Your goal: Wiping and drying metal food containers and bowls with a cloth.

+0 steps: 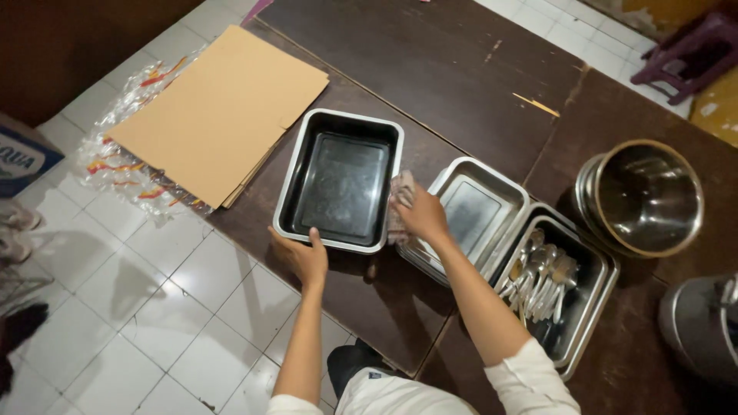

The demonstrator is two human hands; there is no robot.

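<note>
A deep rectangular steel tray point(286, 184) lies on the dark wooden table point(430, 69). My left hand point(302, 255) grips its near rim, thumb over the edge. My right hand point(421, 215) presses a crumpled cloth point(399, 201) against the tray's right outer wall. Just right of that hand is a stack of similar steel trays point(513, 184), tilted against another tray.
A steel tray point(592, 300) holding several spoons point(538, 280) sits to the right. Nested round steel bowls point(649, 196) stand beyond it, and a large pot point(703, 327) at the right edge. Flat cardboard sheets point(219, 111) overhang the table's left end above plastic wrap point(123, 165). White tiled floor point(177, 307) is below.
</note>
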